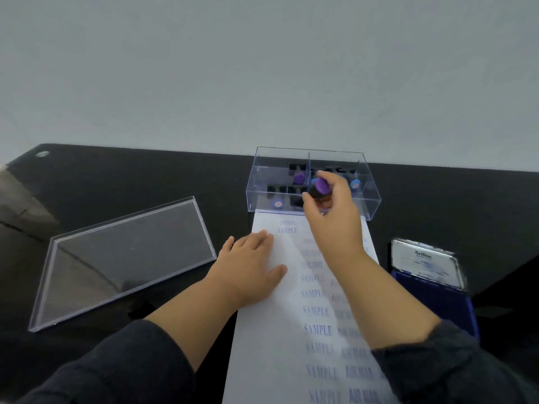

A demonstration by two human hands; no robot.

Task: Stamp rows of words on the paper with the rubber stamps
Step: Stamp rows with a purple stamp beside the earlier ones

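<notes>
Purple-capped stamp [320, 188] pinched by right hand [331, 217] over clear box [370, 205] of stamps; left hand [250, 263] flat on paper [262, 360]

- A sheet of paper [262, 330] lies on the table [145, 176], running from the near edge away to a box [370, 196] at its far end.
- Inside the box, stamps [299, 178] sit in separate compartments.
- The box's lid [122, 258] lies flat to the left of the paper.
- An ink pad [434, 290] sits just right of the paper — its cover tilted up behind it.
- The left hand [250, 263] rests on the paper's left part.
- The right hand [332, 211] holds a stamp [319, 188] over the box's near wall — beyond the paper's far end.
</notes>
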